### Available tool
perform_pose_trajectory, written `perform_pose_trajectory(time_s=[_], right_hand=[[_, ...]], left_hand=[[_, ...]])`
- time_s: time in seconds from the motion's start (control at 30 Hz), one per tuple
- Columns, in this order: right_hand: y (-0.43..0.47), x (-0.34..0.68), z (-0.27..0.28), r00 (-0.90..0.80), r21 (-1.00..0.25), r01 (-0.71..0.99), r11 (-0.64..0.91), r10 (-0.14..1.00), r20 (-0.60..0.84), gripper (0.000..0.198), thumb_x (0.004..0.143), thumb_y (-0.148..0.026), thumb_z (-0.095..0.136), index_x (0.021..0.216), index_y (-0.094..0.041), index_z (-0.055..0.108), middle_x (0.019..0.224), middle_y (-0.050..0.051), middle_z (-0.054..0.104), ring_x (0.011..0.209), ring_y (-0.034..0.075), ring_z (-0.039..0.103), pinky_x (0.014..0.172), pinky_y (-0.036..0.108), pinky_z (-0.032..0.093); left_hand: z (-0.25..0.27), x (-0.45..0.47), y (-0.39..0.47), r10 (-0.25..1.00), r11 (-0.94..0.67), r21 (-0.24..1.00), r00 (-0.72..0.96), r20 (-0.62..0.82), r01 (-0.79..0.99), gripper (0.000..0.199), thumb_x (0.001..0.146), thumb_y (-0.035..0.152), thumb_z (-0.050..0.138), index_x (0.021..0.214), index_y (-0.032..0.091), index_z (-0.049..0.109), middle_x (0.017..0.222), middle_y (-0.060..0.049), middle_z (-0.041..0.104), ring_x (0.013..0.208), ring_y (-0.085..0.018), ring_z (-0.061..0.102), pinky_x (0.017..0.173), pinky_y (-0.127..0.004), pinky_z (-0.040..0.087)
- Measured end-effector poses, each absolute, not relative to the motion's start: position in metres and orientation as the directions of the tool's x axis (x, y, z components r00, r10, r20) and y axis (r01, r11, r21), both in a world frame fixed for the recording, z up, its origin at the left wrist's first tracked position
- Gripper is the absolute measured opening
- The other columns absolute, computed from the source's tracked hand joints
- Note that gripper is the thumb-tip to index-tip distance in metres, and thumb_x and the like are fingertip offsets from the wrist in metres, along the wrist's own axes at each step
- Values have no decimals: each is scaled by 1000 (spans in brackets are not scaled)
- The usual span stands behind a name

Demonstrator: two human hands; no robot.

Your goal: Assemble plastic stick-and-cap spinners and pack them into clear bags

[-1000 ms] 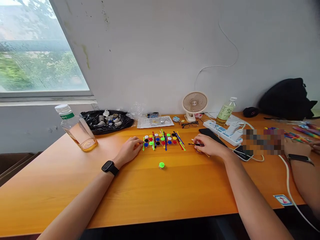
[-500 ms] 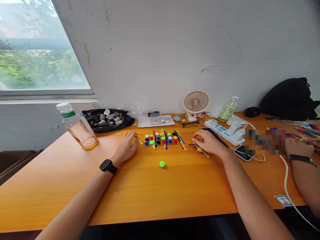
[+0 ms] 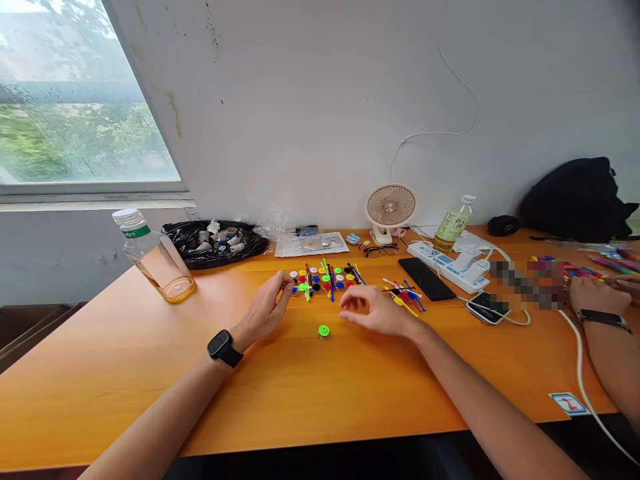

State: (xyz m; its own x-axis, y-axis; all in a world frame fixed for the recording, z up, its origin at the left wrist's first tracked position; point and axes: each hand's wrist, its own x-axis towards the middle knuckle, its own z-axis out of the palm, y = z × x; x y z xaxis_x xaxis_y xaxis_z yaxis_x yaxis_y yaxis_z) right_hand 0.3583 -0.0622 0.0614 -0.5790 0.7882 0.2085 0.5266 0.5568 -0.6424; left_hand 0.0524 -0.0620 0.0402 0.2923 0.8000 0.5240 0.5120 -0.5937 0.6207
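Observation:
In the head view my left hand point(image 3: 267, 307) pinches a thin light-green arrow-shaped stick point(image 3: 300, 287), its tip pointing right over the left end of several colored discs. My right hand point(image 3: 373, 310) hovers over the table with fingers curved and apart, and I see nothing in them. In front of and between both hands sits a single round piece with a bright green top point(image 3: 324, 330) and a clear base. The rows of colored discs point(image 3: 340, 271) lie beyond my hands, with thin colored sticks point(image 3: 331, 283) laid across them.
More colored sticks point(image 3: 413, 300) lie right of my right hand. A black phone point(image 3: 427, 279) and a power strip point(image 3: 450, 267) are farther right. A tea bottle point(image 3: 167, 267) and black bag point(image 3: 175, 237) stand left; a fan point(image 3: 391, 205) is behind. A co-worker's hand point(image 3: 597, 297) is far right.
My right hand has moved left, away from the right-hand pile of sticks, uncovering it and the phone. My left hand has shifted right with the green stick, closer to the discs.

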Motion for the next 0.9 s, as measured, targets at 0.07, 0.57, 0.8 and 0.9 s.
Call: perform_pose_trajectory(time_s=[0.07,0.57,0.8,0.9], right_hand=[[-70,342,52,-660,-690,469,551,738,141,31,92,-48,76,105,-19,72,91,3,71,80,17,61,71,28,47],[-68,319,28,-566,-736,442,513,796,215,37,96,-53,70,110,-18,73,85,2,65,75,16,57,67,27,44],[-67,318,36,-467,-879,234,415,841,272,38,97,-54,69,114,-20,67,91,3,67,79,16,60,70,28,48],[-66,317,37,-468,-927,141,347,849,246,35,95,-53,72,101,-19,69,91,4,68,79,16,62,73,29,51]], left_hand=[[40,55,-64,797,-600,628,302,523,496,15,110,31,41,104,22,51,97,-4,63,86,-18,58,79,-30,47],[35,69,-72,791,-607,644,432,433,466,25,111,38,43,104,21,60,93,-4,67,82,-17,61,75,-27,46],[32,74,-75,787,-605,639,479,390,475,21,110,36,49,104,22,64,98,-4,72,85,-17,65,75,-26,47],[32,77,-78,775,-619,621,503,383,481,23,110,37,50,104,22,66,97,-4,73,85,-17,66,76,-27,46]])
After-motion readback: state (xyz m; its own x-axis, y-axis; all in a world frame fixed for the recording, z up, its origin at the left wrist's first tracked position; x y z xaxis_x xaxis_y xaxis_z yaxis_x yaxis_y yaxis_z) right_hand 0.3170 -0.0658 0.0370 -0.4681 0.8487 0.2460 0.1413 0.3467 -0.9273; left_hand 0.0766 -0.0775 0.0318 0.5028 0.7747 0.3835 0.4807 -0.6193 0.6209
